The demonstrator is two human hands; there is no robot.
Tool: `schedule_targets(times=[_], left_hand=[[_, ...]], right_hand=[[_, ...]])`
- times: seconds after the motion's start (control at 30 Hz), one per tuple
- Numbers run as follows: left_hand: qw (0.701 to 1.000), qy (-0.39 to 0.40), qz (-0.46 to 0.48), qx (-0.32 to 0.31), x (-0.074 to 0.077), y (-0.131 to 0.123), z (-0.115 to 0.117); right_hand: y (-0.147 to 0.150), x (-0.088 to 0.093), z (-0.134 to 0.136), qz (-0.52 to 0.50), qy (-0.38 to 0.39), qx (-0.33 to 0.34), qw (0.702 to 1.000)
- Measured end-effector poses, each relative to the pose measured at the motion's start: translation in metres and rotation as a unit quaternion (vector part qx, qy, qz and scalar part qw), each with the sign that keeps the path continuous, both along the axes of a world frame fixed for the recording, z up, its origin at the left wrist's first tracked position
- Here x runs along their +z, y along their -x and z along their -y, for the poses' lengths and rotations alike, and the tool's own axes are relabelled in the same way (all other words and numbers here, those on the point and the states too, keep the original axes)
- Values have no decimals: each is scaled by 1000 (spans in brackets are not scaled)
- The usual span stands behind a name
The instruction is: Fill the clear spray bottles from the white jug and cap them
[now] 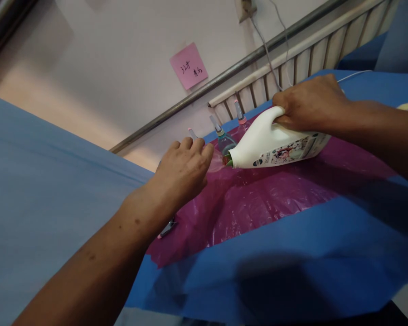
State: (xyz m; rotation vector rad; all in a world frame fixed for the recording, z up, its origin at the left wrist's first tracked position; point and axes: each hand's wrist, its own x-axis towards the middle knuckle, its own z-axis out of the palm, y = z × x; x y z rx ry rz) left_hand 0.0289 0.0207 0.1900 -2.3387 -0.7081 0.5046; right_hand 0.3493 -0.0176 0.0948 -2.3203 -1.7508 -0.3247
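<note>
My right hand is wrapped round the handle of a white jug with a flowered label. The jug is tipped to the left, its uncapped mouth low beside a small green piece. My left hand is closed, its fingers curled round a clear, pinkish bottle close to the jug's mouth. Much of that bottle is hidden by the hand. Just behind stands a clear bottle with bluish liquid and a grey nozzle. Another clear bottle with a pink collar stands behind the jug.
Magenta plastic sheeting covers part of the blue table cover. A dark pink-tipped nozzle lies near my left forearm. Along the wall run a metal rail and a white radiator. A pink note hangs above.
</note>
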Motion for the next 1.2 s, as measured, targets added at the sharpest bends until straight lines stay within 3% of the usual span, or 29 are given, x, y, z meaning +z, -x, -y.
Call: schedule_targets(times=[0.53,0.83,1.07,1.2], left_hand=[[995,12,41,-87,11,-14,0],[995,9,45,-87,15,-21,3],[993,-34,20,-111,13,-13,-1],[995,-22,57,-75,10,-5,-3]], right_hand=[[-5,-1,3,9,-15,-2,1000],[-6,1,5,4,-15,-6,1000],[-9,-2,5,6,-27,-1,1000],[-11,-2,6,6,-26,-12,1000]])
